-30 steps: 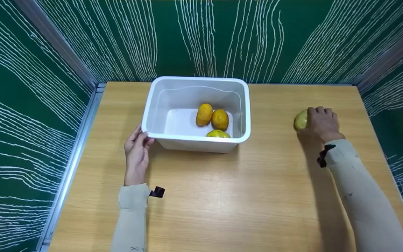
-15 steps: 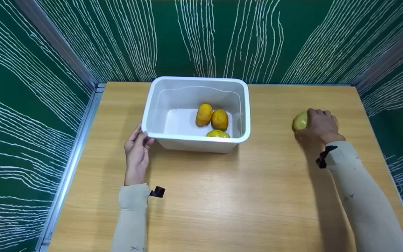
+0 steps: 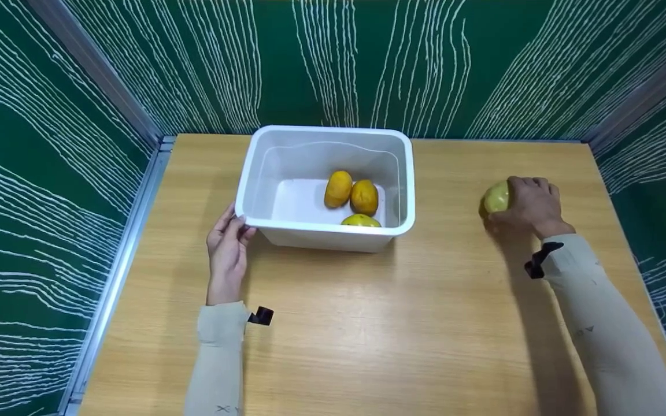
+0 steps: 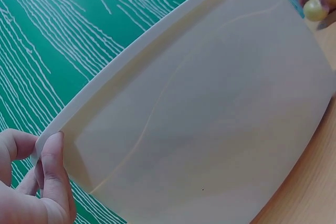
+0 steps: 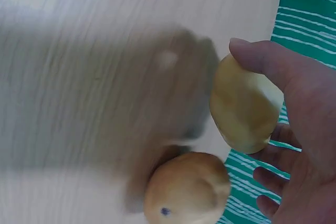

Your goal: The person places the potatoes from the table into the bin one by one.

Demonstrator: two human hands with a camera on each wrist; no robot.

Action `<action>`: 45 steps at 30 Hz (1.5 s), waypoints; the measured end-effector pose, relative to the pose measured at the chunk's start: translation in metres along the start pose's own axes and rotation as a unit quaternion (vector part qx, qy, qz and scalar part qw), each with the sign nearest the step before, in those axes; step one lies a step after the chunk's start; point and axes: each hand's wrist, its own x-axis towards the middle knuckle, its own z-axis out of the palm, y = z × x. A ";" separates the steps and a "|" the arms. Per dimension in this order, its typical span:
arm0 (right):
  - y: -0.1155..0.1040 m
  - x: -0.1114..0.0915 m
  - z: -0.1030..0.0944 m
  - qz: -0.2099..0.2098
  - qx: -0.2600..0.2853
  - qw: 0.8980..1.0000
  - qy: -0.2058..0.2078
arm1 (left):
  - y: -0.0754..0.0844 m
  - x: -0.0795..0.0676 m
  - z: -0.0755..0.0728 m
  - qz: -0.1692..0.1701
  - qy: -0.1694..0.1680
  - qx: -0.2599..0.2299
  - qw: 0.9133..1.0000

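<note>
At left of centre in the head view, the left hand (image 3: 228,254) pinches the near left corner of the box (image 3: 327,238) by its rim, thumb on one side and fingers on the other, probably to keep it from sliding. The box stands upright in the upper middle of the frame, on the table (image 3: 333,335), its open top tipped to neither side.

Inside, toward its right end, two orange fruits (image 3: 338,189) lie together, and a green fruit (image 3: 361,220), partly hidden by the near rim, lies below them in the frame; their bunching seems loose, not arranged.

At right, the right hand (image 3: 532,208) grips a pale fruit (image 3: 496,197) from above, thumb and fingers on opposite sides, a hold that suits its smooth, rounded form. It looks just off the table. Another fruit (image 5: 186,190) sits at the bottom of the right wrist view, near the held one, ungripped.
</note>
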 end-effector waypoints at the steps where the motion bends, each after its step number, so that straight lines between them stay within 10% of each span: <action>1: -0.003 0.001 -0.001 -0.001 -0.003 1.000 0.000 | 0.000 0.000 0.000 0.001 0.001 0.001 1.000; 45: -0.132 0.000 -0.052 -0.197 -0.086 0.965 0.148 | -0.002 0.000 0.000 0.007 0.000 -0.002 1.000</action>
